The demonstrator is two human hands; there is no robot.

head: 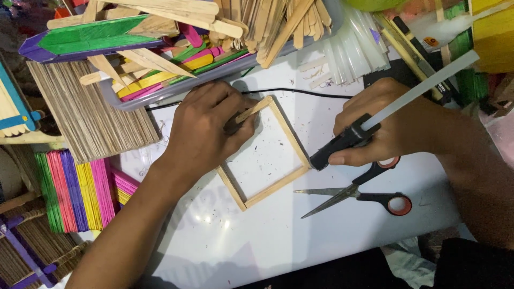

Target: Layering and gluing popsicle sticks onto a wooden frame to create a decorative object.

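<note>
Both forearms reach in from the lower edge over the white work surface (278, 235). Left hand (206, 131) lies palm down, its fingers curled and pressing on the upper-left corner of a square frame of plain wooden sticks (266, 152); the fingertips pinch the top stick where it meets the corner, so that part of the frame is hidden under the hand. Right hand (383, 131) is closed fully around a black glue gun (342, 143), with a clear glue stick (420, 88) jutting out behind it, up and away to the right. The gun's nozzle points down and left, close beside the frame's right-hand stick near its lower corner; whether the tip touches the wood cannot be told.

The frame sits flat between the two hands, turned a little like a diamond. Four pale, unpainted flat sticks make its sides, joined at the corners, with bare white surface showing through the middle.

Just below the right hand lie scissors (356, 195) with black and red handles, blades partly open and pointing left towards the frame's lower corner. Beyond the left hand stands a tray (176, 92) heaped with plain and coloured sticks. Left of the left wrist lie a mat of thin brown sticks (88, 115) and a row of coloured stick bundles (80, 192). A black cable (316, 93) runs behind the frame.
</note>
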